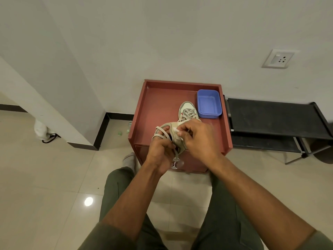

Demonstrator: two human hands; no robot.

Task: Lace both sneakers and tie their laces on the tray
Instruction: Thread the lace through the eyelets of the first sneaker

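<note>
One beige sneaker [188, 110] lies laced on the red-brown tray [158, 105], toe pointing away, next to a blue tub. A second beige sneaker [175, 134] is held up over the tray's near edge, mostly hidden by my hands. My left hand [160, 150] grips its near side, with loops of beige lace [162, 130] draped over the fingers. From the right, my right hand [196, 138] pinches a stretch of lace at the shoe's top. One lace end hangs down below my left hand.
An empty blue plastic tub [209, 103] stands at the tray's far right corner. The tray tops a small red cabinet with a drawer knob [174, 164]. A black rack [273, 121] stands to the right. The wall is close behind, and my knees flank the cabinet.
</note>
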